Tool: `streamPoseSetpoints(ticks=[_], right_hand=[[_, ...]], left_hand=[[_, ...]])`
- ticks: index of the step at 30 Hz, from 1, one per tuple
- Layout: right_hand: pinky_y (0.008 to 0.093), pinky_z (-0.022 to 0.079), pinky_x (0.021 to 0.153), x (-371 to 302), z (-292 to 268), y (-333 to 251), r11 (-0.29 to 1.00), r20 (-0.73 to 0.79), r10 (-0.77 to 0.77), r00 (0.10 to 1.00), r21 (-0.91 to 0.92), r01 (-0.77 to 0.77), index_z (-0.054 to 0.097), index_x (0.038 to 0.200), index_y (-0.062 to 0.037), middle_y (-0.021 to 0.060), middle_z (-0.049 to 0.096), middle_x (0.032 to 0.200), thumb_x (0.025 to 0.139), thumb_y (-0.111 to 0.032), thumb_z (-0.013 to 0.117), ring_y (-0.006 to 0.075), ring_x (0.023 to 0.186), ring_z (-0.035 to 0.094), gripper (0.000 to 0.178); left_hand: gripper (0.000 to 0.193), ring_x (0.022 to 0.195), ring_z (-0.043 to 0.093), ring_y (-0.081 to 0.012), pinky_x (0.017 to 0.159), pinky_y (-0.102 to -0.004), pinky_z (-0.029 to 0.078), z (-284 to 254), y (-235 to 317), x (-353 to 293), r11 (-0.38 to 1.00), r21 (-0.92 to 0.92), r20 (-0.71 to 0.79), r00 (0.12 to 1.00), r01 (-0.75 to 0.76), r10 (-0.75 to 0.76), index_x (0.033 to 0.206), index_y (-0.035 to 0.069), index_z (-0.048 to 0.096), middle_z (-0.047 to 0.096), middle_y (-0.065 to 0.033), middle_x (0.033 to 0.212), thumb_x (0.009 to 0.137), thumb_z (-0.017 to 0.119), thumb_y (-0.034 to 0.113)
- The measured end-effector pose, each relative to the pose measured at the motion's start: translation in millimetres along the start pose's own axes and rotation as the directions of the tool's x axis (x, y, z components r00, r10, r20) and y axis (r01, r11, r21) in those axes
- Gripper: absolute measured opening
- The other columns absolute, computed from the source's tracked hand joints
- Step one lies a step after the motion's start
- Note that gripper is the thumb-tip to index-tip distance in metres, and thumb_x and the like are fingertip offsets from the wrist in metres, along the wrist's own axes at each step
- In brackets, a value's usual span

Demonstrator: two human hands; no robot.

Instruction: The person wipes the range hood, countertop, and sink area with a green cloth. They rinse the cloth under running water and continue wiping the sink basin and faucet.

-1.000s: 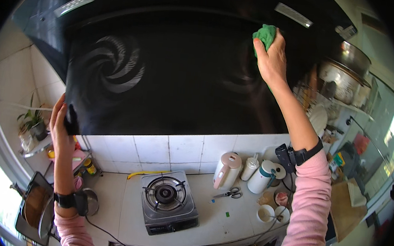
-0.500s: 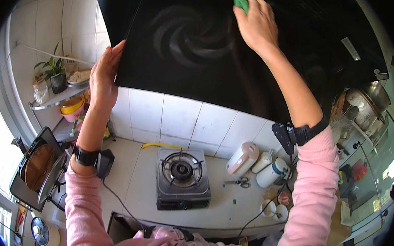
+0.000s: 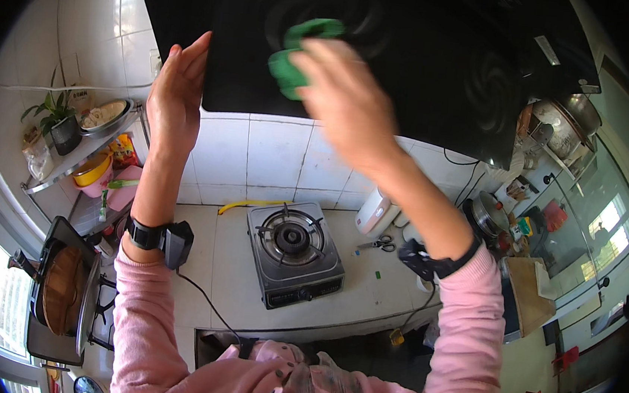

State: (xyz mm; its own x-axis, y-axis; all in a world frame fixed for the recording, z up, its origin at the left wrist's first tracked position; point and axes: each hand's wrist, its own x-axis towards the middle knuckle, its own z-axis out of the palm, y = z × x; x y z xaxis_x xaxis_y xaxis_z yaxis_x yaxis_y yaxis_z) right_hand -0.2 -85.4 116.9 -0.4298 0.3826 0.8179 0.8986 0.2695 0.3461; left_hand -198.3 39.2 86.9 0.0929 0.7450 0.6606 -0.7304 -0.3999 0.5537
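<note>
A glossy black range hood panel (image 3: pixel 430 72) with a faint swirl pattern hangs over the counter. My left hand (image 3: pixel 175 102) rests along its left edge, fingers stretched out and pressed flat to the side. In my right hand (image 3: pixel 345 98), blurred by motion, a green cloth (image 3: pixel 286 74) is bunched against the front of the hood, over the swirl. Part of the cloth pokes out past the fingers; the grip itself is smeared.
Below stands a single-burner gas stove (image 3: pixel 293 251) on the white counter (image 3: pixel 224 286). Scissors (image 3: pixel 376 244) and a white-and-pink kettle (image 3: pixel 374 213) are to its right. A corner shelf (image 3: pixel 101 155) holds a potted plant (image 3: pixel 59 125). Pans (image 3: pixel 63 287) lean at left.
My right hand has swept the green cloth left and down across the hood. My left hand stays at the hood's edge. The view has shifted slightly, and the right forearm now hides the jugs.
</note>
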Motion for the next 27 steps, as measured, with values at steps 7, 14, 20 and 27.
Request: streamPoseSetpoints(ticks=[7, 14, 20, 27], right_hand=[[0.0410, 0.040, 0.098, -41, -14, 16, 0.920, -0.204, 0.306, 0.930, -0.188, -0.344, 0.059, 0.117, 0.0000, 0.0166, 0.054, 0.126, 0.089, -0.009, 0.056, 0.0324, 0.118, 0.049, 0.030], [0.0375, 0.051, 0.089, -44, 73, -100, 0.973, -0.016, -0.191, 0.981, 0.130, 0.192, 0.070, 0.097, -0.0028, 0.0082, 0.061, 0.110, 0.075, -0.004, 0.069, 0.0271, 0.104, 0.058, 0.022], [0.0377, 0.047, 0.093, 72, 156, -54, 0.974, -0.182, -0.225, 0.957, -0.016, 0.226, 0.065, 0.108, -0.0053, 0.0086, 0.058, 0.117, 0.075, 0.005, 0.064, 0.0296, 0.111, 0.054, 0.035], [0.0412, 0.041, 0.100, 169, 255, -17, 0.953, -0.374, -0.297, 0.879, -0.167, 0.251, 0.055, 0.122, -0.0094, 0.0064, 0.048, 0.132, 0.080, -0.004, 0.058, 0.0301, 0.124, 0.044, 0.043]], left_hand=[[0.054, 0.119, 0.052, -0.0189, 0.090, -0.0272, 0.038, -6, -8, 1, 0.996, 0.081, 0.034, 0.999, -0.030, 0.027, 0.131, 0.002, 0.051, 0.051, -0.0139, 0.135, 0.098, 0.038, 0.043], [0.051, 0.120, 0.052, -0.0220, 0.098, -0.0329, 0.039, -41, -22, 2, 0.985, 0.005, 0.252, 0.954, -0.171, 0.164, 0.130, 0.000, 0.051, 0.057, -0.0140, 0.126, 0.100, 0.038, 0.039], [0.045, 0.126, 0.045, -0.0216, 0.104, -0.0328, 0.034, -93, -33, 47, 0.903, 0.297, 0.027, 0.948, -0.311, 0.318, 0.133, 0.002, 0.047, 0.050, -0.0134, 0.134, 0.100, 0.042, 0.032], [0.048, 0.125, 0.042, -0.0242, 0.106, -0.0345, 0.030, -112, -66, 84, 0.708, 0.544, 0.072, 0.866, -0.450, 0.495, 0.139, 0.000, 0.036, 0.044, -0.0165, 0.136, 0.097, 0.039, 0.023]])
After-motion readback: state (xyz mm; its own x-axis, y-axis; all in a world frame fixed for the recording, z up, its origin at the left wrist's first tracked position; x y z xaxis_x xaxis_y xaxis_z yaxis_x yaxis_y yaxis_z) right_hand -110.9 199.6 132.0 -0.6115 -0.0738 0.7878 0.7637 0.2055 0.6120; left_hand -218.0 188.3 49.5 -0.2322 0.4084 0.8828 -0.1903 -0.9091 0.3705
